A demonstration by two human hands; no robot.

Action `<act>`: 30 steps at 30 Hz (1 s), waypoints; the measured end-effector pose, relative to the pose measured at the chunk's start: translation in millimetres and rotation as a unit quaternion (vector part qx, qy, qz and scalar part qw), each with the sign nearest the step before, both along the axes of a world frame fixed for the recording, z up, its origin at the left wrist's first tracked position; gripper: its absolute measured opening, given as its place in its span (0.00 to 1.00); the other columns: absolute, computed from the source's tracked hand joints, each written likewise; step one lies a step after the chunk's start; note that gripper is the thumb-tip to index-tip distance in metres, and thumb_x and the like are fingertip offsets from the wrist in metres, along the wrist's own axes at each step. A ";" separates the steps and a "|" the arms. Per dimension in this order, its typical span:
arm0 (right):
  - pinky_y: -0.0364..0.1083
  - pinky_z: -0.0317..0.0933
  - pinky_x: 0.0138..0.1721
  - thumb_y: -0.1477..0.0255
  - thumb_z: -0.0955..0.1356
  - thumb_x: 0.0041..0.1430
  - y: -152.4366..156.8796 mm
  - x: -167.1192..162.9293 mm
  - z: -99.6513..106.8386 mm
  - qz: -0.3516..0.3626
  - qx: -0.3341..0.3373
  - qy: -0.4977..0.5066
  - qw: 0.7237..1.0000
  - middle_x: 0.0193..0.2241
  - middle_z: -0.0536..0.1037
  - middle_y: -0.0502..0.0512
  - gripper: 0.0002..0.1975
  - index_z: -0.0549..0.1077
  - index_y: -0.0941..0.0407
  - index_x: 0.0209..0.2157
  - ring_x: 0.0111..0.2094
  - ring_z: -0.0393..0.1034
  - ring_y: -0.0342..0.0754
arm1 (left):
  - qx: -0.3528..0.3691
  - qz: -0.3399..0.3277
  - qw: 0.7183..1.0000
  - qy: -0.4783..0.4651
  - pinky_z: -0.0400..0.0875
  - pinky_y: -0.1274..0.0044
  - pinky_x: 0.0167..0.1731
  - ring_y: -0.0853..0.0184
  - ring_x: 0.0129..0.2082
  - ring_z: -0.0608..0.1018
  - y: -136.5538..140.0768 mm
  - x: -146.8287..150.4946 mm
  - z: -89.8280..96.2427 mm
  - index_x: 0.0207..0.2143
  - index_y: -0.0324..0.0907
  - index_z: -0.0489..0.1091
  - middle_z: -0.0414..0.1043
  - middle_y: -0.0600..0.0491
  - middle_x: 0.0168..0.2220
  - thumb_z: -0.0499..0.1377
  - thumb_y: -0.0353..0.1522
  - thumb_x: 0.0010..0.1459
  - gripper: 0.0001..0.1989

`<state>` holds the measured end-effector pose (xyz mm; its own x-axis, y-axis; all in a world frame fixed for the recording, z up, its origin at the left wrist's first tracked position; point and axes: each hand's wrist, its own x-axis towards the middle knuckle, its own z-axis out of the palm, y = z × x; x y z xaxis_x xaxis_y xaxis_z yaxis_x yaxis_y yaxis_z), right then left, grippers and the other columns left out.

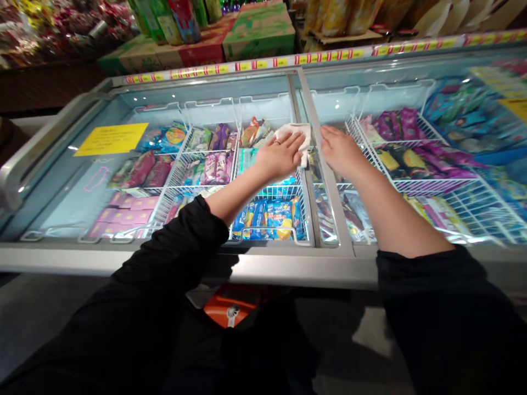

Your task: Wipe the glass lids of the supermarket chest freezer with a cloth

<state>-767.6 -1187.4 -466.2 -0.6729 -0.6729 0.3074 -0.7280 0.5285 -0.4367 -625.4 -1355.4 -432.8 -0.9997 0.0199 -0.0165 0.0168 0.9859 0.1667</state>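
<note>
My left hand (280, 154) lies flat on a whitish cloth (307, 134), its fingers stretched out and a ring on one of them. The cloth is pressed between the palm and the glass lid (164, 170) of a chest freezer. My right hand (341, 149) is closed at the upright grey lid frame (328, 186), fingertips against its edge; part of the fingers is hidden. Beneath the glass, under my left hand, wire baskets (302, 211) hold packaged ice creams, among them blue packs (280, 216).
A yellow notice (111, 139) is on the left glass. Pink boxes (123, 211) and purple packs (399, 125) lie inside the freezer. Behind it stand cartons (259, 33) and bottles (152, 22), above a price-label strip (280, 62). An orange object (230, 307) is below the front edge.
</note>
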 end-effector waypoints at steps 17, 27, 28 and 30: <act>0.63 0.49 0.74 0.72 0.62 0.69 2.6 15.8 9.0 0.033 -0.001 -0.026 0.999 0.69 0.70 0.52 0.26 0.73 0.51 0.66 0.72 0.60 0.58 | 0.011 0.003 1.000 0.009 0.39 0.61 0.76 0.55 0.79 0.48 14.5 36.1 -1.6 0.78 0.48 0.42 0.42 0.56 0.79 0.38 0.39 0.75 0.32; 0.64 0.51 0.74 0.74 0.63 0.67 2.4 21.9 14.4 0.024 0.010 -0.027 0.999 0.69 0.69 0.54 0.28 0.73 0.52 0.66 0.72 0.60 0.60 | 0.014 -0.205 0.979 -0.005 0.41 0.67 0.76 0.65 0.78 0.50 -10.9 117.2 6.0 0.77 0.53 0.45 0.45 0.60 0.78 0.41 0.42 0.76 0.30; 0.64 0.51 0.74 0.73 0.63 0.67 1.9 21.6 14.6 0.021 0.011 -0.027 0.999 0.69 0.69 0.54 0.28 0.73 0.52 0.66 0.72 0.60 0.60 | 0.017 -0.204 0.979 -0.011 0.41 0.67 0.75 0.65 0.78 0.49 -16.8 113.2 5.9 0.78 0.53 0.44 0.44 0.60 0.78 0.41 0.42 0.76 0.30; 0.63 0.51 0.74 0.72 0.63 0.67 1.4 20.5 14.9 0.016 0.007 -0.032 0.999 0.69 0.70 0.53 0.27 0.74 0.51 0.66 0.72 0.60 0.59 | 0.020 -0.182 0.983 -0.014 0.41 0.67 0.75 0.64 0.78 0.49 -22.2 98.6 3.2 0.78 0.53 0.43 0.44 0.60 0.79 0.40 0.42 0.76 0.31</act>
<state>-747.0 -1186.0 -451.3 -0.6683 -0.6990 0.2545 -0.7160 0.5118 -0.4747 -526.8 -1377.6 -429.6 -0.9254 0.3774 -0.0355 0.3622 0.9080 0.2107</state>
